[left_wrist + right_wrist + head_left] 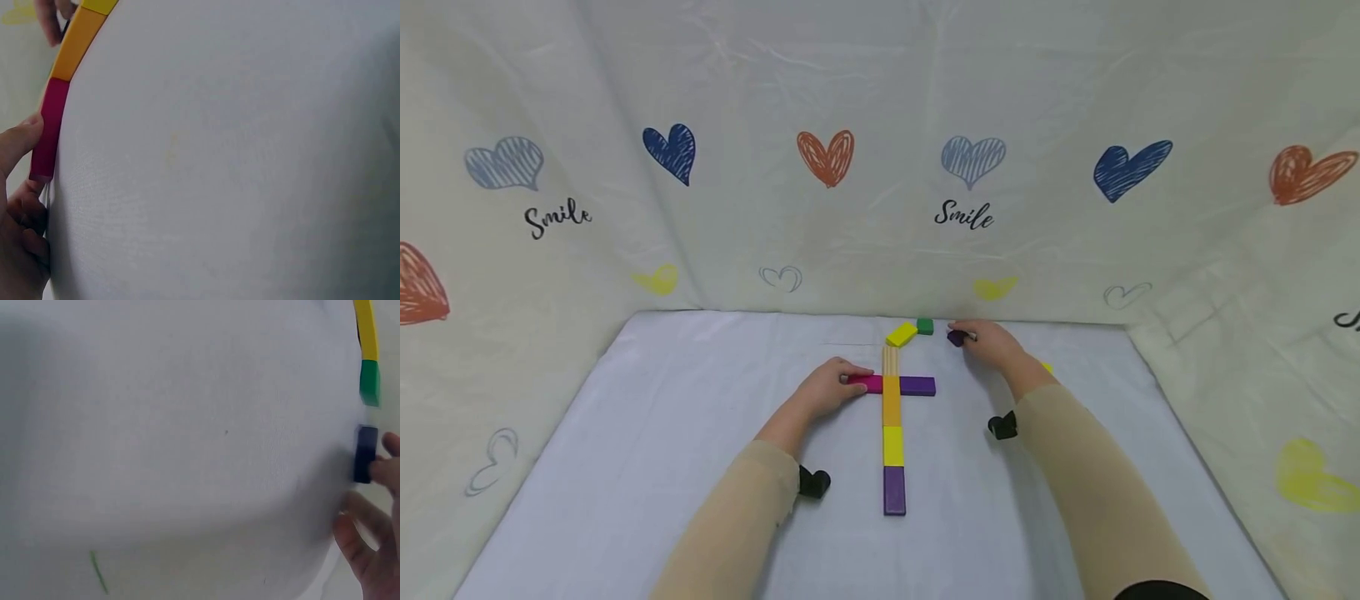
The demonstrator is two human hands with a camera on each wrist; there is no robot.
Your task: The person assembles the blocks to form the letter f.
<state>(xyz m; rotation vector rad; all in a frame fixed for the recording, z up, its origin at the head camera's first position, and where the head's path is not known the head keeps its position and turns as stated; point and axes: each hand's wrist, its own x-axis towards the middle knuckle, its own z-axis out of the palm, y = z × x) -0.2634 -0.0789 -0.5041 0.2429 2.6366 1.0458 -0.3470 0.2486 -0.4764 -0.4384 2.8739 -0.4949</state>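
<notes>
A cross of flat coloured blocks lies on the white table [662, 433]: a wooden block [891, 360], orange [891, 400], yellow [892, 446] and purple [893, 490] in a line, with a magenta block [868, 383] and a purple block [917, 386] as arms. My left hand [844, 383] pinches the outer end of the magenta block [49, 128] between thumb and fingers [22, 215]. At the table's back, my right hand [973, 337] pinches a small dark purple block [957, 337] [365, 453] with its fingertips [382, 469].
A loose yellow block [902, 334] and a green block [925, 326] lie beside the right hand at the back edge. Another yellow piece [1047, 367] peeks out behind the right wrist. A cloth backdrop with hearts [880, 167] closes the table on three sides.
</notes>
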